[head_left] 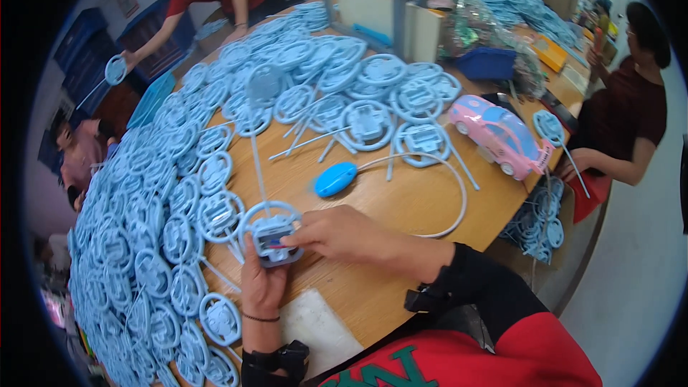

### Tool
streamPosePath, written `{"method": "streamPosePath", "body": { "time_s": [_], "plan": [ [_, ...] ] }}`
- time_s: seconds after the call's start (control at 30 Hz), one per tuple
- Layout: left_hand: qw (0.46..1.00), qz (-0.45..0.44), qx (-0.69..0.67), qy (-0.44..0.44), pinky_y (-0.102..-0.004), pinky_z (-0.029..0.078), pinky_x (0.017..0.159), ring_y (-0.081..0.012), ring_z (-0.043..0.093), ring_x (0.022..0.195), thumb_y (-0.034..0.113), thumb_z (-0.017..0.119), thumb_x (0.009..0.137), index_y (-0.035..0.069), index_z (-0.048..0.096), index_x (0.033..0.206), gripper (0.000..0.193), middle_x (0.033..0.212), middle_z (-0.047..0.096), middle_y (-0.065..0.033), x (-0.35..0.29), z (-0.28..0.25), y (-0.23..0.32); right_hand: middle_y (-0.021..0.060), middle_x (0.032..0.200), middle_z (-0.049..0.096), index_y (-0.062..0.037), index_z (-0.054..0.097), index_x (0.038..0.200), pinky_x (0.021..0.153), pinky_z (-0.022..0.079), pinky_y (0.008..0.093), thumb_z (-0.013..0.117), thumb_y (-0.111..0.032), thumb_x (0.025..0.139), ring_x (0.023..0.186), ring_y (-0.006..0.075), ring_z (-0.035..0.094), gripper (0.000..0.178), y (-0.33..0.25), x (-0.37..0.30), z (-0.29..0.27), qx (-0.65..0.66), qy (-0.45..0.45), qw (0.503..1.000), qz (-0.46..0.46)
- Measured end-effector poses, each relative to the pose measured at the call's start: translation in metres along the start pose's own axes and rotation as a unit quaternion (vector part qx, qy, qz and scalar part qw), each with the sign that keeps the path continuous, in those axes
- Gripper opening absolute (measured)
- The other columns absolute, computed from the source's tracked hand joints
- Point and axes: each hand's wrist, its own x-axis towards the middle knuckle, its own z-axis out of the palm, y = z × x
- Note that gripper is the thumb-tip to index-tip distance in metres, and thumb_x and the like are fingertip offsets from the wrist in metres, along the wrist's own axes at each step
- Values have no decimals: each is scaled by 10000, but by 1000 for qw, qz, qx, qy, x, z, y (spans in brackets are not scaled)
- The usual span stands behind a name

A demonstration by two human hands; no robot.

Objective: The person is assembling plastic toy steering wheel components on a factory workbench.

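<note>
My left hand [263, 281] is closed around the lower left rim of a light blue toy steering wheel [259, 216], its centre housing turned up and a long pale rod extending away from me. My right hand [335, 233] comes in from the right, with its thumb and fingertips pressed together over the housing. Dark and reddish bits show at those fingertips, but I cannot make out what they pinch. Beyond the hands lies a bright blue oval toy controller [335, 179], joined to a white cable [464, 197]. The cable loops round to the right on the table.
A large heap of similar light blue wheels [154, 208] covers the table's left and far sides. A pink toy car [498, 135] stands at the right. A pale sheet [319, 326] lies by my left forearm. Other people work at the far left and right. A blue bin [487, 63] stands behind.
</note>
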Motion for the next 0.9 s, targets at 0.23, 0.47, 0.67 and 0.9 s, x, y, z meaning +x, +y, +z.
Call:
{"method": "streamPosePath", "body": {
  "time_s": [0.23, 0.47, 0.67, 0.9],
  "plan": [
    [1000, -22, 10, 2, -422, 463, 906, -231, 559, 1038, 389, 418, 938, 61, 477, 1180, 412, 1131, 573, -108, 1, 2, 0, 41, 753, 557, -257, 660, 1033, 583, 475, 349, 633, -115, 768, 675, 239, 583, 301, -4, -3, -6, -38, -19, 998, 42],
    [999, -38, 14, -29, -472, 427, 929, -253, 545, 1060, 436, 386, 935, 94, 483, 1203, 444, 1151, 566, -102, 9, -9, -5, 57, 770, 568, -239, 662, 1024, 608, 479, 347, 610, -122, 790, 710, 252, 591, 267, 0, -4, -6, -2, -5, 999, 36],
    [999, -29, 0, -16, -451, 459, 888, -249, 557, 1036, 428, 383, 943, 80, 468, 1197, 440, 1151, 562, -108, 3, -5, 0, 64, 805, 582, -241, 650, 1042, 622, 480, 362, 577, -150, 809, 746, 270, 596, 260, -1, -2, -5, 15, -44, 999, 26],
    [1000, -2, 29, 3, -440, 477, 865, -243, 566, 1021, 400, 369, 954, 80, 469, 1186, 407, 1142, 564, -110, 2, 3, -4, 88, 858, 627, -188, 684, 966, 679, 476, 385, 554, -173, 809, 803, 285, 613, 204, -6, -2, -13, 9, -58, 995, 84]
  ]
}}
